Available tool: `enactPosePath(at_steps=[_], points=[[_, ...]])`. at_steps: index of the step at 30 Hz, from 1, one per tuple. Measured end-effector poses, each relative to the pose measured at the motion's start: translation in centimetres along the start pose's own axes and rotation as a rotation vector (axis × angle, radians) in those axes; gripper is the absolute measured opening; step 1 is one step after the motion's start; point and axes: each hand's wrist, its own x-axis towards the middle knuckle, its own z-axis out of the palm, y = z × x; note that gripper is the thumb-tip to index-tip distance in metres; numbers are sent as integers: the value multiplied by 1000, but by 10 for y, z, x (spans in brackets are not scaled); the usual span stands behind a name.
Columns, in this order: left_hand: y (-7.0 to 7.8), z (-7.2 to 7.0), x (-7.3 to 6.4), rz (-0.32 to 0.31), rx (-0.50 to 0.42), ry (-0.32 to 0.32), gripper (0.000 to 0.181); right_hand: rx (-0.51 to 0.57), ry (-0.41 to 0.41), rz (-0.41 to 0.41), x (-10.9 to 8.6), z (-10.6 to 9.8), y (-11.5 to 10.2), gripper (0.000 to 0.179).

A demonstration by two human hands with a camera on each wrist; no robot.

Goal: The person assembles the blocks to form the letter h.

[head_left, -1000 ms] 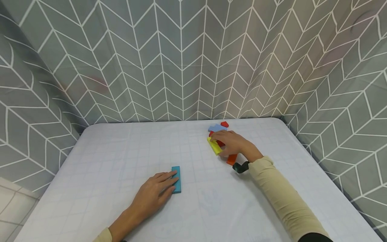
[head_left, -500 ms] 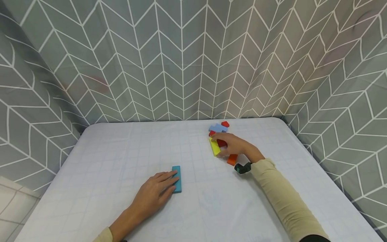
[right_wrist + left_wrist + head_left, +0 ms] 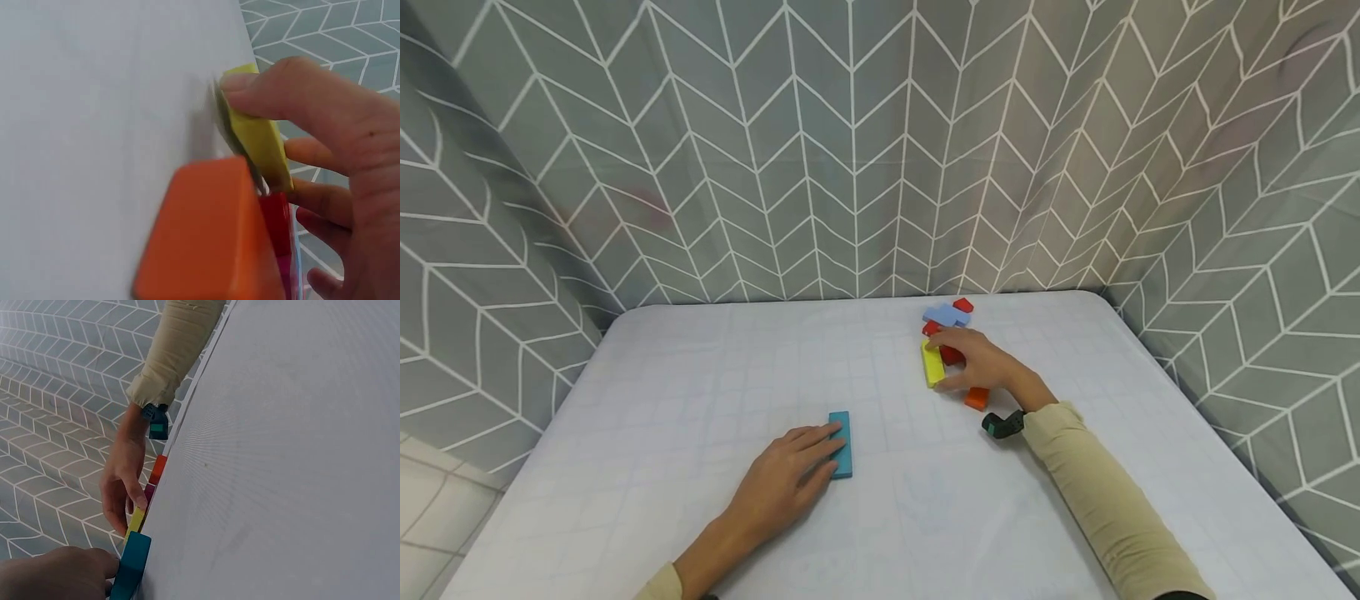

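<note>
In the head view my left hand [image 3: 786, 475] rests on a teal rectangular block [image 3: 842, 454], its extended fingers laid across the block. The left wrist view shows that teal block [image 3: 132, 565] close up beside the hand. Farther right, my right hand [image 3: 981, 358] pinches a yellow block [image 3: 932, 365] between thumb and fingers at its two ends. The right wrist view has the yellow block [image 3: 259, 140] tilted in the grip, with the thumb on its near end. A red block [image 3: 952, 356] lies under the right hand, partly hidden.
An orange block [image 3: 977, 398] lies just nearer than the right hand. Beyond it are a smaller red piece [image 3: 930, 327], a light blue stepped piece [image 3: 947, 315] and a red piece [image 3: 963, 305] near the table's far edge. A patterned grey curtain [image 3: 850, 150] hangs behind the white table [image 3: 737, 358].
My right hand has turned the yellow block from a slant to nearly straight away from me, shifting it slightly. My left hand and the teal block have stayed put.
</note>
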Motion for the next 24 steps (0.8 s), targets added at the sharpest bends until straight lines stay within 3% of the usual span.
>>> enactPosePath(at_steps=[9,24], points=[[0,1,1,-1,10,1,35,28,141,-2,1,3,-10,64],[-1,1,-2,-6,3,8,34,82,264,-60,5,8,-37,62]])
